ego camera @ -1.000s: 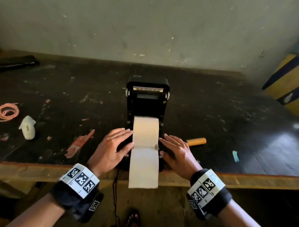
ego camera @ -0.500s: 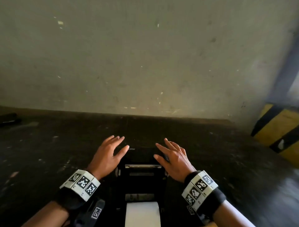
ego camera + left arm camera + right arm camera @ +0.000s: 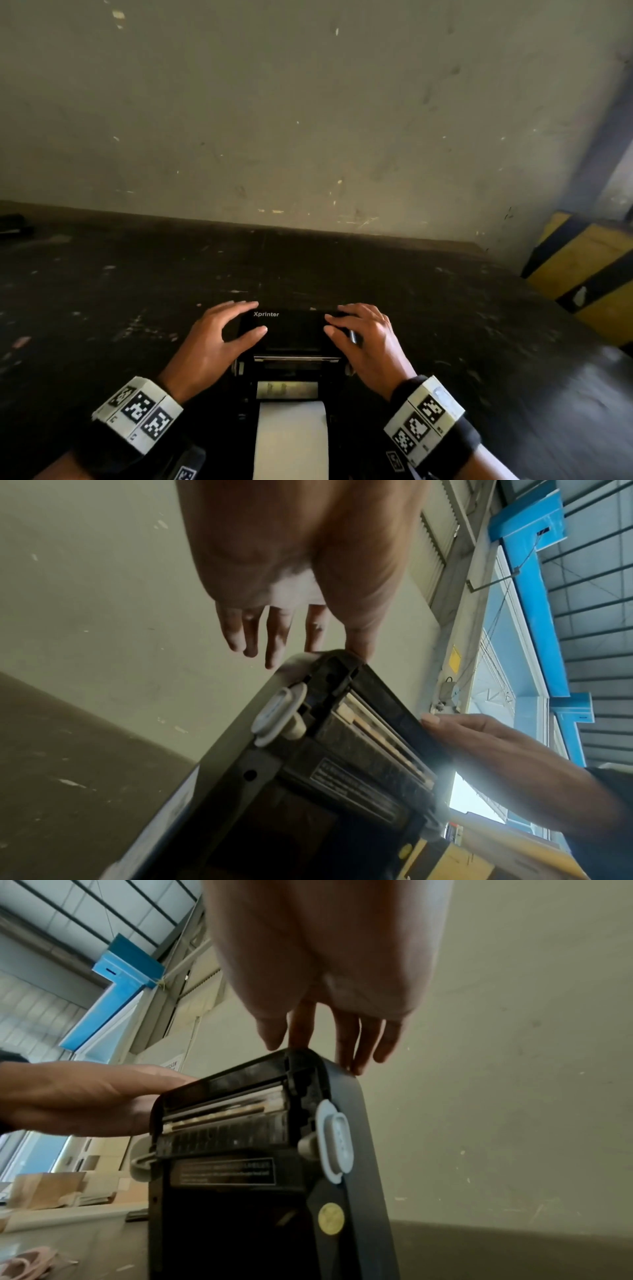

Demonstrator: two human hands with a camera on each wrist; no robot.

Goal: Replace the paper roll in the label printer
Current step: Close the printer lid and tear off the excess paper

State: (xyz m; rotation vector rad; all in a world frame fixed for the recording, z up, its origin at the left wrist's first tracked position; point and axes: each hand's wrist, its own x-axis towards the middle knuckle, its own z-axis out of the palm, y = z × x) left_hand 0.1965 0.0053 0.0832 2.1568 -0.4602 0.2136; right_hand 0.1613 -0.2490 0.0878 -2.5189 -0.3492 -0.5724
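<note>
The black label printer stands on the dark table with its lid (image 3: 291, 329) raised; the "Xprinter" logo is on the lid's upper edge. A white paper roll (image 3: 291, 438) lies in the bay below, toward me. My left hand (image 3: 212, 342) holds the lid's top left corner, thumb on the logo face and fingers over the back. At the top right corner my right hand (image 3: 370, 339) holds it the same way. The left wrist view shows the left hand (image 3: 281, 631) at the lid (image 3: 342, 739); the right wrist view shows the right hand (image 3: 329, 1031) at the lid (image 3: 240, 1123).
A bare wall (image 3: 308, 120) rises close behind the table (image 3: 102, 291). A yellow and black striped block (image 3: 582, 274) stands at the right edge. A dark object (image 3: 13, 222) lies at the far left. White latch tabs (image 3: 334, 1142) stick out from the lid's sides.
Both hands left the paper strip at the printer's front, rose open to the raised lid, and now hold its top corners. The head view has tilted up toward the wall.
</note>
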